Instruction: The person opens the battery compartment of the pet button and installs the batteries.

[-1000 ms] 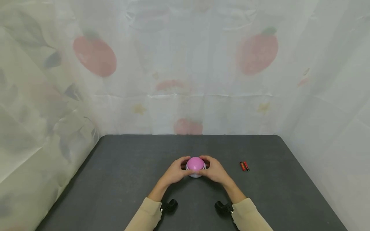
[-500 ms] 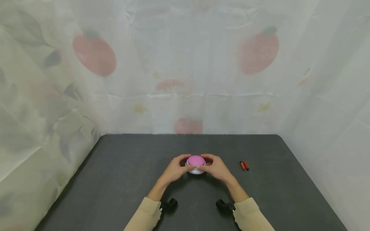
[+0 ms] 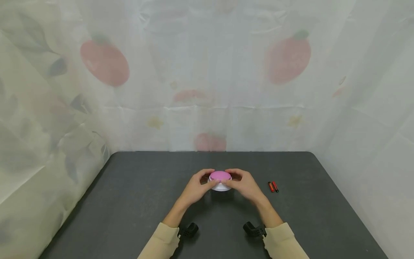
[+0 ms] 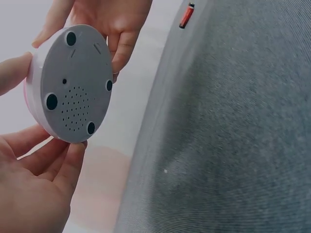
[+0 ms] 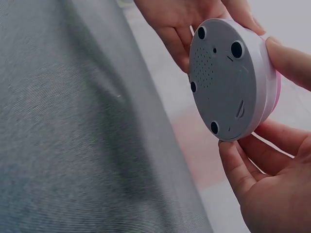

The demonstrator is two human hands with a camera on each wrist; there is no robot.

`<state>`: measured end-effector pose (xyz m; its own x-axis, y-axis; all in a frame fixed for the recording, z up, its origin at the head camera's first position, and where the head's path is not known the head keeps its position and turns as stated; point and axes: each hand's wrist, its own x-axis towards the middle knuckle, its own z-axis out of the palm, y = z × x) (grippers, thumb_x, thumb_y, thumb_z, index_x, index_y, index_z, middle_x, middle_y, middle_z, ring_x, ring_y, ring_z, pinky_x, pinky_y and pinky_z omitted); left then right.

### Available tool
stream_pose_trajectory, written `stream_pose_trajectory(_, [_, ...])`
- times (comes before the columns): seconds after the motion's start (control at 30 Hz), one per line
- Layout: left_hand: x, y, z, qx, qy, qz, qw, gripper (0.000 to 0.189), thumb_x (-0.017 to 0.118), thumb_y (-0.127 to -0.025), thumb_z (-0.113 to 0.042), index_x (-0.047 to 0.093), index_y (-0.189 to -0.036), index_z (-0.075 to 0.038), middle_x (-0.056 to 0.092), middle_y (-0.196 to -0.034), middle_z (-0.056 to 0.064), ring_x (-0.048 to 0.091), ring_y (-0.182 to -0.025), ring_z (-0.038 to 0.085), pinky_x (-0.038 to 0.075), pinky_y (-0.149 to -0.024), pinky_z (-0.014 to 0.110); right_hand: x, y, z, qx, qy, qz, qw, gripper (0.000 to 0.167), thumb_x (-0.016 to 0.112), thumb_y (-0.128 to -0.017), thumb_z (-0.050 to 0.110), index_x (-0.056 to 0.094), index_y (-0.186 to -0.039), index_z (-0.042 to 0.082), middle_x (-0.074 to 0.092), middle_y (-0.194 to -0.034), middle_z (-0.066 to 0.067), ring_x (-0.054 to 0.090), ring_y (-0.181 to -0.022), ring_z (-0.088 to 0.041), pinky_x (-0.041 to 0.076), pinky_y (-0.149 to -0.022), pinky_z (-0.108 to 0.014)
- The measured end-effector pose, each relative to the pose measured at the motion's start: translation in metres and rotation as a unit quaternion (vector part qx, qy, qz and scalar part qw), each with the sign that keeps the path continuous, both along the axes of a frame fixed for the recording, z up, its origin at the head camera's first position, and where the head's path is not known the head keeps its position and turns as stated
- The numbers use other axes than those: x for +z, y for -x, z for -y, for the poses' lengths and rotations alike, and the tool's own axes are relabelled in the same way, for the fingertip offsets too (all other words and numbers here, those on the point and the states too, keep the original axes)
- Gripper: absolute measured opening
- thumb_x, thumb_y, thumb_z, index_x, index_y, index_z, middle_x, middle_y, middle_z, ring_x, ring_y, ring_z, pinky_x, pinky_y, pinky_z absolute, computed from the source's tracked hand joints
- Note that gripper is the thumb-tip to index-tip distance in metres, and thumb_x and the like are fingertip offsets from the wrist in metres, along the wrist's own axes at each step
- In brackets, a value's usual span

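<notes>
Both hands hold a round push button with a pink domed top and a white base. My left hand grips its left side, thumb at the near edge and fingers round the far side. The right hand mirrors that hold on the other side. Seen from below in the left wrist view, the white underside is clear of the table, with dark round feet, a cluster of small holes and a slotted panel. The same underside faces the right wrist view. Some fingers are hidden behind the button.
Two red-and-black batteries lie side by side on the dark table, to the right of the hands. White printed sheets stand behind the table and along its sides. A black wrist camera mount sits at each cuff.
The hands have lifted the button upward and slightly away from me, and more of its white base shows beneath the pink dome. The batteries have not moved.
</notes>
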<state>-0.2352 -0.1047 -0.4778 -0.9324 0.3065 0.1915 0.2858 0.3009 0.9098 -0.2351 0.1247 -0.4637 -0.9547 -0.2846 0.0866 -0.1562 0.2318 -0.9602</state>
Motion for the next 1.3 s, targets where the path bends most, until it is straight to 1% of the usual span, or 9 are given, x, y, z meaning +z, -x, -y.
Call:
stream_pose_trajectory(0.13, [0.006,-0.003,-0.001,-0.015,-0.020,-0.011,0.9996,0.055,0.075,-0.095,-0.027,0.057,-0.142,-0.007,0.061,-0.133,0.008,0.058,-0.121,0.026,0.043,-0.105,0.050,0.008,-0.002,-0.004,-0.001,0.007,0.000,1.0000,0.051,0.080,-0.090,0.026,0.064,-0.134,0.005,0.066,-0.127,-0.011,0.065,-0.111,-0.026,0.054,-0.087,-0.035])
stream_pose_trajectory(0.23, [0.009,-0.005,0.001,-0.037,-0.032,-0.025,0.9985,0.056,0.075,-0.095,-0.022,0.054,-0.144,-0.004,0.060,-0.135,0.008,0.056,-0.124,0.026,0.041,-0.107,0.052,0.013,-0.005,-0.006,0.002,0.014,-0.001,0.9999,0.050,0.079,-0.090,0.024,0.064,-0.134,0.004,0.065,-0.127,-0.012,0.065,-0.111,-0.026,0.054,-0.086,-0.034])
stream_pose_trajectory(0.33, [0.010,-0.007,0.003,-0.059,-0.037,-0.044,0.9965,0.059,0.076,-0.093,-0.018,0.053,-0.146,-0.007,0.058,-0.137,0.007,0.055,-0.126,0.025,0.040,-0.108,0.052,0.017,-0.007,-0.008,0.007,0.022,-0.003,0.9997,0.050,0.079,-0.091,0.024,0.063,-0.134,0.004,0.065,-0.127,-0.013,0.065,-0.109,-0.027,0.053,-0.086,-0.035])
stream_pose_trajectory(0.53, [0.012,-0.008,0.006,-0.087,-0.038,-0.068,0.9931,0.067,0.082,-0.088,-0.013,0.052,-0.147,-0.017,0.056,-0.140,0.000,0.054,-0.129,0.018,0.041,-0.109,0.041,0.021,-0.009,-0.011,0.012,0.024,-0.005,0.9996,0.049,0.075,-0.094,0.026,0.063,-0.134,0.003,0.066,-0.125,-0.013,0.064,-0.108,-0.026,0.051,-0.089,-0.036])
stream_pose_trajectory(0.67, [0.012,-0.008,0.006,-0.087,-0.039,-0.073,0.9927,0.064,0.081,-0.088,-0.013,0.053,-0.146,-0.017,0.057,-0.139,0.001,0.056,-0.127,0.018,0.043,-0.108,0.036,0.021,-0.010,-0.011,0.019,0.025,0.009,0.9995,0.050,0.072,-0.096,0.027,0.061,-0.136,0.001,0.065,-0.127,-0.013,0.062,-0.110,-0.025,0.049,-0.093,-0.036])
stream_pose_trajectory(0.83, [0.012,-0.008,0.005,-0.075,-0.047,-0.069,0.9937,0.059,0.079,-0.091,-0.014,0.055,-0.145,-0.013,0.060,-0.137,0.005,0.058,-0.124,0.022,0.045,-0.105,0.041,0.020,-0.010,-0.013,0.035,0.029,0.009,0.9989,0.049,0.066,-0.100,0.028,0.057,-0.141,0.002,0.063,-0.131,-0.014,0.061,-0.113,-0.026,0.047,-0.099,-0.043])
stream_pose_trajectory(1.0, [0.013,-0.007,0.004,-0.062,-0.055,-0.052,0.9953,0.056,0.077,-0.092,-0.011,0.056,-0.143,-0.010,0.061,-0.135,0.009,0.059,-0.122,0.025,0.046,-0.104,0.044,0.020,-0.013,-0.018,0.062,0.026,-0.003,0.9978,0.050,0.065,-0.101,0.026,0.053,-0.145,0.006,0.059,-0.137,-0.015,0.058,-0.120,-0.030,0.046,-0.102,-0.048])
stream_pose_trajectory(1.2, [0.016,-0.006,0.002,-0.045,-0.054,-0.033,0.9970,0.053,0.072,-0.095,-0.008,0.054,-0.143,0.001,0.061,-0.134,0.017,0.058,-0.122,0.032,0.046,-0.103,0.050,0.020,-0.014,-0.022,0.078,0.019,-0.032,0.9963,0.055,0.070,-0.098,0.019,0.051,-0.148,0.009,0.056,-0.140,-0.014,0.057,-0.123,-0.035,0.050,-0.096,-0.039])
stream_pose_trajectory(1.3, [0.025,-0.009,0.001,-0.038,-0.038,-0.028,0.9982,0.049,0.070,-0.097,-0.010,0.055,-0.141,0.003,0.062,-0.130,0.018,0.060,-0.119,0.032,0.048,-0.101,0.046,0.019,-0.014,-0.021,0.066,0.006,-0.060,0.9960,0.056,0.073,-0.095,0.019,0.053,-0.146,0.007,0.058,-0.137,-0.013,0.059,-0.121,-0.036,0.052,-0.093,-0.034])
